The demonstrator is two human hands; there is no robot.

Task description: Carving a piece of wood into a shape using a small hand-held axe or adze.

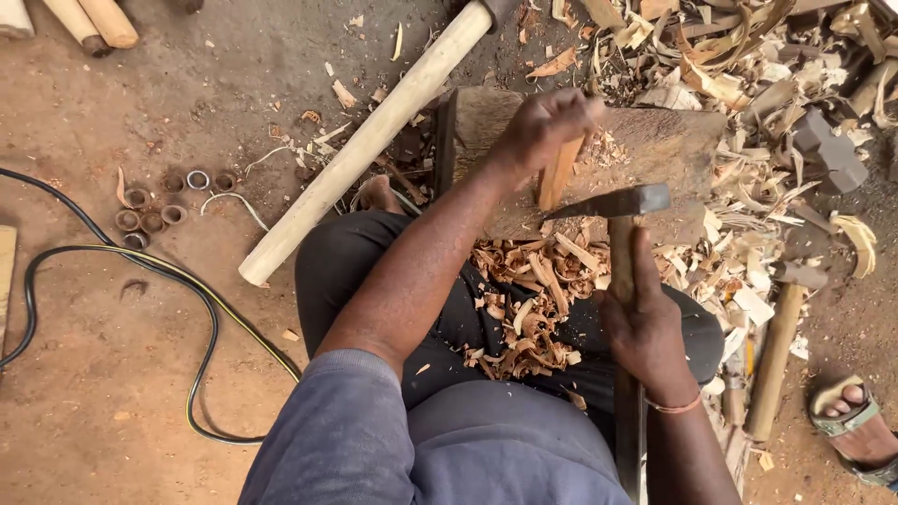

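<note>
My left hand (pixel 547 126) grips a short reddish wooden piece (pixel 559 173) and holds it upright on a wooden chopping block (pixel 669 145). My right hand (pixel 645 323) is closed around the wooden handle of an adze-like tool. Its dark metal blade (pixel 613 202) points left and touches the lower part of the wooden piece. Wood shavings (pixel 528 299) lie piled on my lap and against the block.
A long pale wooden pole (pixel 365 145) lies diagonally on the dirt floor at left. Black cables (pixel 178 281) curve across the floor, beside several small rings (pixel 154 201). A hammer (pixel 776 360) and heaps of shavings lie right. Another person's sandalled foot (pixel 856 425) is at lower right.
</note>
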